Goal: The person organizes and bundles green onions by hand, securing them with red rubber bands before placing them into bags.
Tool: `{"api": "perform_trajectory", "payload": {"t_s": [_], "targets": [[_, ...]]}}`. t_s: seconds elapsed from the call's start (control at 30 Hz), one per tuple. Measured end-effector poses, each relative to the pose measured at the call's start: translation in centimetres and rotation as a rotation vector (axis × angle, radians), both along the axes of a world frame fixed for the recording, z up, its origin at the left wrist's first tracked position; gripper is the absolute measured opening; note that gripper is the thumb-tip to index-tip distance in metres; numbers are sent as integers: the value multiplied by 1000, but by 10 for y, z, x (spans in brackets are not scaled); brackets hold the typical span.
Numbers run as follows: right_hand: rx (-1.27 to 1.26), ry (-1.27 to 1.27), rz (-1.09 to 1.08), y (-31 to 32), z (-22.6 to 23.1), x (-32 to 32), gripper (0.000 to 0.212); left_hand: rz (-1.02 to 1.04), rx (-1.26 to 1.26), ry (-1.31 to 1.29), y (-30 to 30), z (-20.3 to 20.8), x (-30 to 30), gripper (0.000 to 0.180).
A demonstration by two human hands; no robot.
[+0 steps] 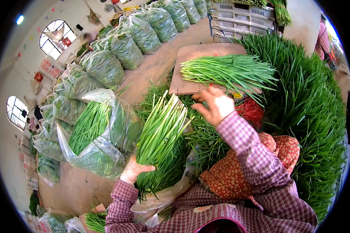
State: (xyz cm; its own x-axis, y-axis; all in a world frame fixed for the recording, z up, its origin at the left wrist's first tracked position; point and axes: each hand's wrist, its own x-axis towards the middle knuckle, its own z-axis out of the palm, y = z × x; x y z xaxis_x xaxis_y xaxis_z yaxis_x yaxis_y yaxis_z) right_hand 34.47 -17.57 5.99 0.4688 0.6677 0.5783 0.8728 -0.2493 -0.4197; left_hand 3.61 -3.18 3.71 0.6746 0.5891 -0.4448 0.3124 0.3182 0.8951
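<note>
My left hand (135,169) is closed around the lower left side of a thick bundle of garlic chives (161,132), its thumb lying across the green leaves. The pale cut ends of the bundle point up and away from me. My right hand (216,105) is raised at the near edge of a brown board (216,49), fingers apart and slightly blurred, with nothing visible in it. On the board lies a second bunch of chives (227,70), its pale ends to the left. A clump of red ties (251,112) sits beside my right wrist.
A big heap of chives (299,128) rises on the right. An open plastic bag (105,153) filled with chives stands at left. Several stuffed bags (126,50) line the floor behind it. White crates (241,17) are stacked at the far side. Loose trimmings (206,147) lie before me.
</note>
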Motion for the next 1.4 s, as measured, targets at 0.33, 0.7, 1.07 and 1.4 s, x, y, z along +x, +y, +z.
{"api": "perform_trajectory", "payload": {"t_s": [0.33,0.7,1.07,1.4], "targets": [[-100,-78,-199,4,-23,49,22,-55,24,45,-2,-4,4,114],[53,810,406,35,-52,-3,74,-112,50,100,-2,-5,21,118],[18,707,-230,32,-118,37,20,-272,338,195,-3,-24,30,78],[301,363,88,14,12,13,37,-258,1640,372,31,-30,31,59]]}}
